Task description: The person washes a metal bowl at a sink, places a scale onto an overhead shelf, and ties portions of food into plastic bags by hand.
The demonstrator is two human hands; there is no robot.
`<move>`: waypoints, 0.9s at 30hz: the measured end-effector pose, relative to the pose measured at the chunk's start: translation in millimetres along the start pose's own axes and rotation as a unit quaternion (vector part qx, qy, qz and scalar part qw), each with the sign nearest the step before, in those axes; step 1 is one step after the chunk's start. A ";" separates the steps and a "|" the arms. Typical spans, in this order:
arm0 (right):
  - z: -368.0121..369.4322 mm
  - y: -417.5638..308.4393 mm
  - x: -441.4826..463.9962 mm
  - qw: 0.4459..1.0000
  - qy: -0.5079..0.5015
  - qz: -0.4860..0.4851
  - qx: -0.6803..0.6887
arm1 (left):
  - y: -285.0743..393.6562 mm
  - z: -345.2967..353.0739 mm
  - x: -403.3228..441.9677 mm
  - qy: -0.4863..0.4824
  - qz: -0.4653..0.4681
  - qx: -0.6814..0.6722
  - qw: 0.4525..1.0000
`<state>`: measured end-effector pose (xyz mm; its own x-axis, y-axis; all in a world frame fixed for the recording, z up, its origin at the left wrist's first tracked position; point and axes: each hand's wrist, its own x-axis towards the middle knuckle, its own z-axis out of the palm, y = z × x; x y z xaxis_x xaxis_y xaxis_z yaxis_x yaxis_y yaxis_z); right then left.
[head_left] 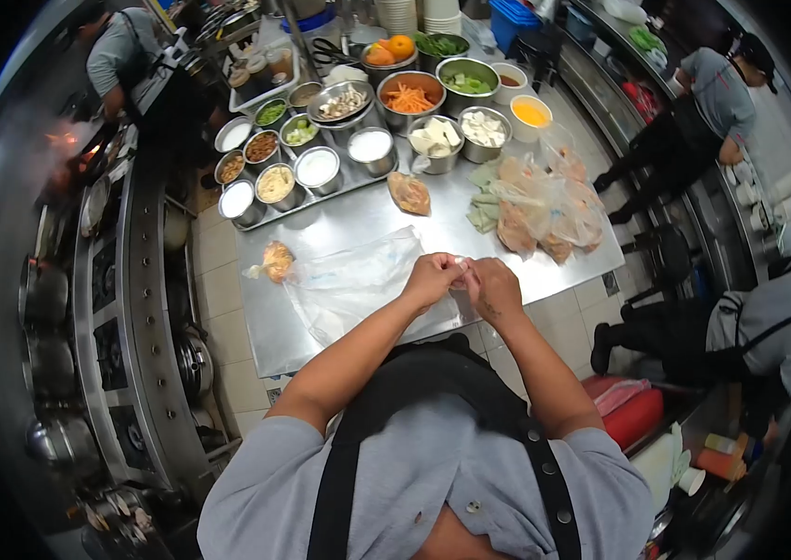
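My left hand (434, 282) and my right hand (496, 287) meet above the near edge of the steel table, fingertips pinched together. Something small and whitish shows between them, too small to name. A clear plastic sheet or bag (349, 285) lies flat on the table just left of my hands. At its left end sits a small tied plastic bag of orange-brown food (276, 261). Beyond my hands is another small bag of similar food (409, 193). To the right, a big clear bag (549, 205) holds several such portions, beside a green cloth (483, 199).
Metal bowls of shredded carrot (410, 98), white cubes (483, 128) and chopped greens (468, 79) stand at the back, near a tray (339, 191) of small containers. A stove (120, 345) runs along the left. One person works there; two others are on the right.
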<state>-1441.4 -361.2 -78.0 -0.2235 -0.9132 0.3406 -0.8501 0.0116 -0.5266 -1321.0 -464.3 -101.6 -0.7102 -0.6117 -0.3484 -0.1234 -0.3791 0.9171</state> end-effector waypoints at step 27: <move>-79.6 102.3 140.7 0.954 -0.048 0.114 -0.273 | 14.3 -18.8 78.8 0.130 0.254 0.340 0.896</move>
<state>-1597.8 -456.1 -22.0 -0.4105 -0.8943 0.1781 -0.9118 0.4015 -0.0857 -1365.6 -531.0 -119.6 -0.6198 -0.7601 0.1952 -0.2873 0.4513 0.8449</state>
